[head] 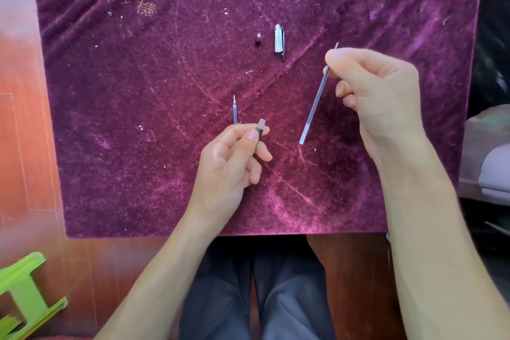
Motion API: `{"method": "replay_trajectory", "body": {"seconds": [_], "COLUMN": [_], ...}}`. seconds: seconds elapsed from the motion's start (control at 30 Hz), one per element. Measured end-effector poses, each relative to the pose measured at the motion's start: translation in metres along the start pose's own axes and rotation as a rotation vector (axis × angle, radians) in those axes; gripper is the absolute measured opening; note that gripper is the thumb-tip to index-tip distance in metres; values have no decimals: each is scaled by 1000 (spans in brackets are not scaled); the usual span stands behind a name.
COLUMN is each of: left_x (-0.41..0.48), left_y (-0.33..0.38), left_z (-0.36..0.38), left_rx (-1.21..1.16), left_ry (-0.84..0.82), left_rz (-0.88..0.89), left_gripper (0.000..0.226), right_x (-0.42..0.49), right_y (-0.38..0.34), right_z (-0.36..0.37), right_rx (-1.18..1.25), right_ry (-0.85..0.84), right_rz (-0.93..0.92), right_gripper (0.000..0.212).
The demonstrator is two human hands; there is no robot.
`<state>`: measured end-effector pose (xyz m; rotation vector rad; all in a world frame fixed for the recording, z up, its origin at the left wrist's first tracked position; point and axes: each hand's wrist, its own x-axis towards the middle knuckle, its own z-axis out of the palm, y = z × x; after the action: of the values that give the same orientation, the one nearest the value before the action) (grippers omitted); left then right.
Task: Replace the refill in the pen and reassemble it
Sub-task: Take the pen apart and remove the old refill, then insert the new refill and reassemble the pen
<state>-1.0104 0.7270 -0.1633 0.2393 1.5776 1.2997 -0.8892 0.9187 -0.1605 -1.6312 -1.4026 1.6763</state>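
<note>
My right hand [380, 99] pinches a long thin refill [314, 107] near its tip, and the refill slants down to the left above the cloth. My left hand [231, 163] grips the pen barrel [260, 128], whose open threaded end sticks up past my thumb. A second refill [234, 110] lies on the cloth just beyond my left fingers, tip pointing away. Farther back lie the clear pen cap [279, 38] with its dark clip and two tiny parts [258, 39], one silvery and one dark.
Everything lies on a purple velvet cloth [138, 119] dotted with lint. Red wooden floor shows at the left, with a green plastic stool [24, 292] at the lower left. My knees are below the cloth's front edge.
</note>
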Motion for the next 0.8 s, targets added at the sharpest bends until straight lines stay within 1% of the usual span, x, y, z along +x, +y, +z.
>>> {"method": "replay_trajectory", "body": {"seconds": [0.1,0.17,0.27,0.4,0.5,0.8], "left_x": [2,3,4,5,5,4], "left_y": [1,1,1,0,-2,-2], "left_z": [3,5,9,11,11,14], "left_rx": [0,-2,1,1,-8,-8], "left_ry": [-1,-2,-6,-6,-7,-7], "left_rz": [5,5,4,3,-1,-7], "left_gripper": [24,24,25,25,25,26], "right_x": [-5,-8,-8,-9,-9,-10], "right_y": [10,14,21,24,24,25], "right_z": [-9,-11,-13,-12,-12,-11], "right_rx": [-183,-263,-377,-479,-517,-550], "right_ry": [11,15,52,83,110,129], "right_rz": [-89,-90,-81,-128,-124,-97], "right_gripper": [3,2,7,7,5,9]}}
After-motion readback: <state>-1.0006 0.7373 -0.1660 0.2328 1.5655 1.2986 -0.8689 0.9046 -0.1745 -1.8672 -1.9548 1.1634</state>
